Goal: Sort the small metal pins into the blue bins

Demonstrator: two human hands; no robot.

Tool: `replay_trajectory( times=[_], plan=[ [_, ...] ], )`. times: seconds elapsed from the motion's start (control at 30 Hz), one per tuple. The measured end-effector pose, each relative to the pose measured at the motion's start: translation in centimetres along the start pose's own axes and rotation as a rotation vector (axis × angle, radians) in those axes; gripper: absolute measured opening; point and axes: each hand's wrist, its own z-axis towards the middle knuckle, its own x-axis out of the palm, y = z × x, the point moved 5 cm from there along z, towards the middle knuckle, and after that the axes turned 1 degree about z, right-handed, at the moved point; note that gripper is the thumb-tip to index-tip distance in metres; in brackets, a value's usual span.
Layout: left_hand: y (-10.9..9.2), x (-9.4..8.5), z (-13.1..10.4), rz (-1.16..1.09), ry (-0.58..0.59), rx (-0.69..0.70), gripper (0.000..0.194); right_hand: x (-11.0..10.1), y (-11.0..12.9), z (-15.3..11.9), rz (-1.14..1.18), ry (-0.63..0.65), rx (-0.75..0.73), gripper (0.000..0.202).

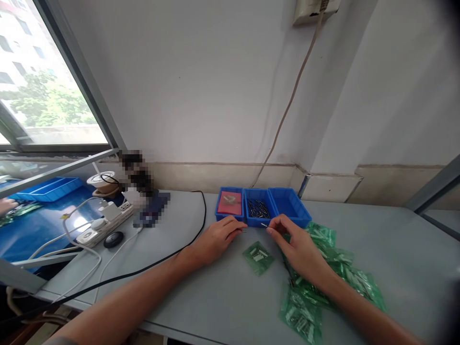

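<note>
My left hand [221,235] is closed in a pinch, and a small metal pin [244,231] sticks out from its fingertips. Between the thumb and forefinger of my right hand [293,239] is another small metal pin [264,225]. Just beyond my hands, a blue bin [256,223] holds many dark metal pins [258,209]. A green plastic bag [258,258] with small pieces in it lies flat on the table between my forearms. Under and beside my right forearm is a heap of filled green bags [359,282].
A blue bin [216,214] with a red packet [230,203] stands left of the pin bin, and another blue bin [304,218] stands right. A black cable [154,262] crosses the grey table [201,297]. A power strip [104,224] and a black round object [113,239] lie left.
</note>
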Motion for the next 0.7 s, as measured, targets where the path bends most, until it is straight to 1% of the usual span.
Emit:
replay_trajectory(
  times=[0.2, 0.4, 0.6, 0.7],
  plan=[
    [0.0, 0.0, 0.0, 0.012, -0.018, -0.015, 0.029, -0.1, 0.2, 0.1, -0.004, -0.040, 0.020, 0.030],
    [0.9, 0.1, -0.2, -0.091, -0.009, -0.179, 0.042, -0.1, -0.2, 0.0, 0.000, -0.043, 0.048, 0.031],
    [0.9, 0.3, -0.2, -0.099, 0.042, -0.199, 0.032, 0.2, -0.7, 0.2, 0.044, -0.021, 0.058, 0.039],
    [1.0, 0.4, -0.2, -0.108, 0.044, -0.210, 0.029, 0.2, -1.0, 0.3, 0.069, -0.037, 0.047, 0.041]
  ],
)
